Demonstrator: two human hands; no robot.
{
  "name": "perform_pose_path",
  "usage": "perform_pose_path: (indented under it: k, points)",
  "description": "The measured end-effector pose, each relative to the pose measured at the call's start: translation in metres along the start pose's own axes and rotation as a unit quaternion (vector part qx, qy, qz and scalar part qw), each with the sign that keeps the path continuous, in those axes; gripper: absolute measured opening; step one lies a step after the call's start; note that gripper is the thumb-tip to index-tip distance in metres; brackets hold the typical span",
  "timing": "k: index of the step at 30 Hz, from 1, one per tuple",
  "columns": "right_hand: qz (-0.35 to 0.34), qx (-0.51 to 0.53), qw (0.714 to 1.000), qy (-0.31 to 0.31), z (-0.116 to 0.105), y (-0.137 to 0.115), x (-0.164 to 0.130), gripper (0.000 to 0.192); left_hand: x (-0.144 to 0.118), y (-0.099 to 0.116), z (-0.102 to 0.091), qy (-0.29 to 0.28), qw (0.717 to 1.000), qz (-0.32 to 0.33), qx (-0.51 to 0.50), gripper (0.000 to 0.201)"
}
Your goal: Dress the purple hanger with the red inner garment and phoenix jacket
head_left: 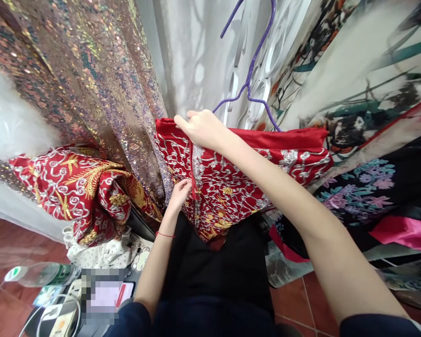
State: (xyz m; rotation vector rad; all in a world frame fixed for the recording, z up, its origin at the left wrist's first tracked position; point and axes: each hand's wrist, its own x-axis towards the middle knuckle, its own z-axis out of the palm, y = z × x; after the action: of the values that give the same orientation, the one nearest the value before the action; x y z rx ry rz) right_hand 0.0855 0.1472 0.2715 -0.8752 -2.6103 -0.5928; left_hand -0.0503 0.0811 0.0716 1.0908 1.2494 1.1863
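Iridescent sequinned fabric (87, 79), hanging in folds across the upper left, its lower edge falling behind the red garments. Printed cloth with painted birds, branches and purple flowers on black (368, 140), draped along the right side, a bright pink satin band at its lower right. Red satin garment with silver and gold embroidery (242, 178), hung from a purple wire hanger (252, 65) at centre, its plain red top band running level from the middle towards the right, the embroidered body dropping in front of the person's lap. Second red embroidered garment with gold phoenix motifs (84, 192), bunched in a heap at left on a white dotted cloth, well apart from the hung one. Right hand (203, 128), arm stretched up from lower right, fingers closed together in a pinch on the top left corner of the hung garment's band. Left hand (180, 194), a thin red thread at the wrist, fingers curled onto the garment's left vertical edge lower down; whether they clamp it or merely touch it cannot be told. Clear plastic water bottle with green label (42, 274), lying on its side on the red tiled floor at lower left, near a white power strip (61, 320) with cable.
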Motion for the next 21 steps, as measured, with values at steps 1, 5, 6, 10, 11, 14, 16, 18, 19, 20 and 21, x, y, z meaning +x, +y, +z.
perform_pose_path:
  k: [1, 5, 6, 10, 11, 14, 16, 18, 19, 20, 21]
  points:
    - [0.009, -0.003, 1.0, 0.001, 0.0, 0.0, 0.0, 0.035, -0.001, 0.003, 0.0, 0.009, 1.0, -0.001, -0.005, 0.019]
    - [0.034, -0.012, 0.999, -0.006, -0.003, -0.003, -0.001, 0.035, -0.006, 0.015, -0.001, 0.043, 0.999, 0.003, -0.033, 0.02]
    - [0.035, -0.011, 0.999, -0.008, -0.003, -0.004, -0.001, 0.035, -0.007, 0.019, -0.002, 0.05, 0.998, 0.008, -0.042, 0.02]
    - [0.041, -0.01, 0.999, -0.016, -0.005, -0.004, -0.003, 0.036, -0.01, 0.03, -0.003, 0.063, 0.996, 0.042, -0.05, 0.019]
    - [0.041, -0.01, 0.999, -0.016, -0.005, -0.004, -0.003, 0.036, -0.01, 0.03, -0.003, 0.059, 0.996, 0.053, -0.034, 0.018]
    - [0.039, -0.008, 0.999, -0.014, -0.004, -0.005, -0.003, 0.036, -0.01, 0.023, -0.001, 0.046, 0.997, 0.066, 0.009, 0.013]
    - [0.033, -0.009, 0.999, -0.011, -0.004, -0.005, -0.003, 0.037, -0.009, 0.014, 0.002, 0.047, 0.998, 0.044, -0.006, 0.014]
    - [0.03, -0.012, 0.999, -0.011, -0.004, -0.006, -0.003, 0.037, -0.006, 0.006, 0.006, 0.052, 0.998, 0.016, -0.033, 0.015]
    - [0.03, -0.013, 0.999, -0.011, -0.004, -0.006, -0.003, 0.038, -0.005, 0.003, 0.008, 0.054, 0.998, 0.008, -0.043, 0.016]
    - [0.028, -0.015, 0.999, -0.011, -0.004, -0.006, -0.003, 0.038, -0.003, 0.001, 0.01, 0.055, 0.997, 0.005, -0.049, 0.016]
    - [0.027, -0.016, 0.999, -0.011, -0.004, -0.006, -0.004, 0.038, -0.002, -0.001, 0.012, 0.055, 0.997, 0.004, -0.053, 0.017]
